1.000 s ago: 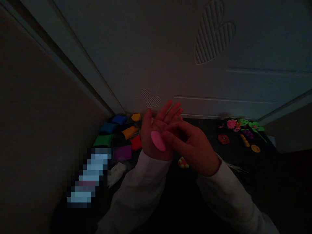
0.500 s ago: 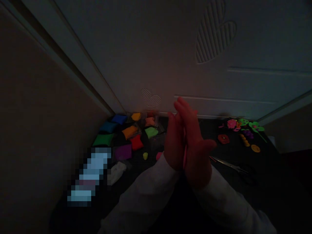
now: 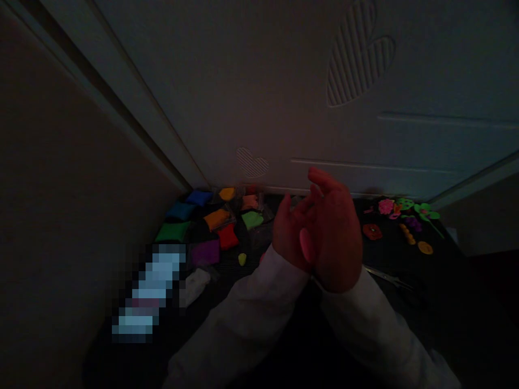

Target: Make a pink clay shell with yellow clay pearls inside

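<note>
Flattened pink oval piece (image 3: 307,246), lying between left hand (image 3: 291,232) and right hand (image 3: 338,237), both palms parting slightly, fingers unclenched.

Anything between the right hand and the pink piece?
Nothing visible. The pink piece sits between the palms of the left hand and right hand; the scissors lie off to the right, outside that gap.

head cam, fairly close, looks fwd & down at l hand (image 3: 291,235) & r hand (image 3: 339,243).
</note>
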`<act>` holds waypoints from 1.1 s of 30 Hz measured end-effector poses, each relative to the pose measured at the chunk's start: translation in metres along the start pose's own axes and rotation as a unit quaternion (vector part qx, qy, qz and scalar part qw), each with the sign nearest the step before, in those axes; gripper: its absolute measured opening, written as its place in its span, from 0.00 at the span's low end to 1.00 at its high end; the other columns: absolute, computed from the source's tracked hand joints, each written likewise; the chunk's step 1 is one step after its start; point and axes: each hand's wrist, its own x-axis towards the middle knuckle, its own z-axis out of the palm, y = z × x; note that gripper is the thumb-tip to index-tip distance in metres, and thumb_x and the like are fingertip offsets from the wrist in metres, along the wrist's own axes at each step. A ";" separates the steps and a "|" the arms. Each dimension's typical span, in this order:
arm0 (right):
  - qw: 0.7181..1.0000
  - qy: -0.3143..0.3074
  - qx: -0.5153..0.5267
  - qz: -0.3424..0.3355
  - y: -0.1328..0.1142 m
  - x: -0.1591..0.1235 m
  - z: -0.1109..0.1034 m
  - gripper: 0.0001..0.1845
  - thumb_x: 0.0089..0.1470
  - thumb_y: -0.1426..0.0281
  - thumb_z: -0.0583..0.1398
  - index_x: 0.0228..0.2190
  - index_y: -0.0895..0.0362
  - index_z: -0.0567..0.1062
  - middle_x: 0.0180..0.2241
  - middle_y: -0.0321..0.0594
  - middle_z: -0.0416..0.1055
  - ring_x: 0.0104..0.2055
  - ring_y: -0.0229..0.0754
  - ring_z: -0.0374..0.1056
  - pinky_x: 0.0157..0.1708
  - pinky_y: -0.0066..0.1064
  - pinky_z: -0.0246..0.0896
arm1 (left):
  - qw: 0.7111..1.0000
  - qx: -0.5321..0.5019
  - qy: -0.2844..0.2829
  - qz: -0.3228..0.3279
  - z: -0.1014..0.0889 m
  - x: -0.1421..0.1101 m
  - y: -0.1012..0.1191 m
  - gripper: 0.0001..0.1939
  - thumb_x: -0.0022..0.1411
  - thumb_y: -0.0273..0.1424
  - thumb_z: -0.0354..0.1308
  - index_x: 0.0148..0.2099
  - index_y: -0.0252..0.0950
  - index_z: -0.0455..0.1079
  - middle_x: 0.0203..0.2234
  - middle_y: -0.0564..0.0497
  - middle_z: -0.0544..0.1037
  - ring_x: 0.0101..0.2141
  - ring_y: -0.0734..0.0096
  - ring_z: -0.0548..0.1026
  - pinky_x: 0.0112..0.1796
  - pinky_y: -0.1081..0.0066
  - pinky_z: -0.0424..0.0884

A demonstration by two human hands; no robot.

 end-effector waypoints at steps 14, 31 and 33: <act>0.971 -0.217 -0.084 -0.052 -0.017 0.007 -0.017 0.14 0.46 0.64 0.63 0.36 0.57 0.73 0.36 0.38 0.73 0.39 0.38 0.68 0.43 0.32 0.62 | 0.985 -0.027 0.088 0.147 -0.022 0.006 0.034 0.24 0.63 0.44 0.36 0.40 0.33 0.66 0.48 0.45 0.70 0.52 0.62 0.66 0.47 0.66 0.66; 0.934 -0.233 -0.197 -0.185 -0.001 0.012 -0.021 0.12 0.52 0.66 0.58 0.38 0.58 0.74 0.39 0.40 0.75 0.43 0.41 0.68 0.44 0.35 0.62 | 0.990 -0.011 -0.016 0.142 -0.023 0.001 0.043 0.27 0.62 0.46 0.33 0.48 0.36 0.65 0.53 0.48 0.67 0.53 0.64 0.66 0.51 0.64 0.63; 0.957 -0.176 -0.162 -0.166 -0.003 0.011 -0.022 0.14 0.54 0.66 0.56 0.41 0.58 0.71 0.42 0.41 0.73 0.46 0.41 0.66 0.47 0.35 0.60 | 0.983 0.010 -0.047 0.179 -0.019 -0.002 0.044 0.28 0.62 0.47 0.33 0.48 0.37 0.66 0.52 0.49 0.69 0.53 0.64 0.65 0.52 0.64 0.61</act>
